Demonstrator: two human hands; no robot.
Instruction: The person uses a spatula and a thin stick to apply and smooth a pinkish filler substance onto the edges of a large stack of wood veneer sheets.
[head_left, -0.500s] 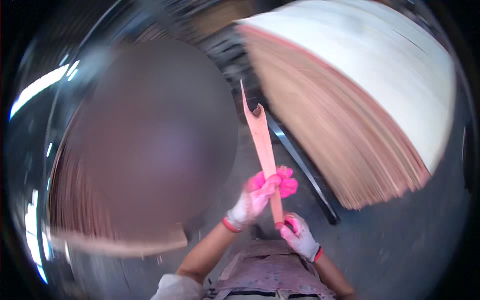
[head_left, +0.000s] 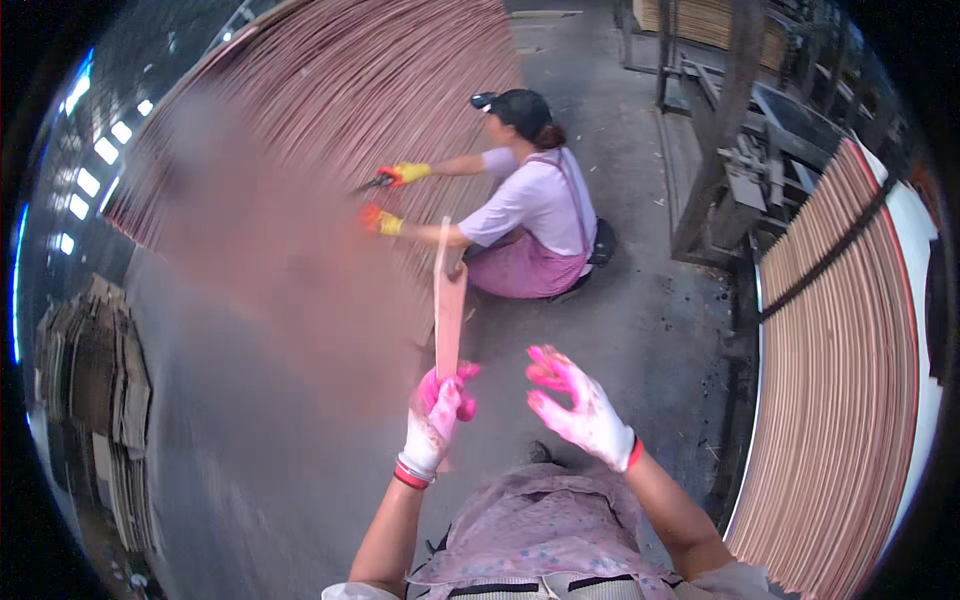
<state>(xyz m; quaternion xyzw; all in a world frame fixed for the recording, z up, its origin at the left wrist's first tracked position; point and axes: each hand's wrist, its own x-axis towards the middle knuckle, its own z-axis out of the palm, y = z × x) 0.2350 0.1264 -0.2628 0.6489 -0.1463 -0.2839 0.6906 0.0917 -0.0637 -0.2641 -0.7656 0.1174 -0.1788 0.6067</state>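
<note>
Holding flat, forked, pinkish wood-like strip [head_left: 450, 325] in my white-and-pink-gloved left hand [head_left: 434, 412], closed round it | right hand [head_left: 580, 410] spread, empty, apart | next move likely calls for steady left grip

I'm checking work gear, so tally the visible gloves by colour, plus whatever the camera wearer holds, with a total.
White-and-pink gloves: 2
Yellow-and-orange gloves: 2
Forked pink strip in the left hand: 1
Total: 5

The gloved hands [head_left: 588, 412] are white and pink, the strip [head_left: 450, 325] salmon, the apron [head_left: 545, 530] mottled mauve.
</note>
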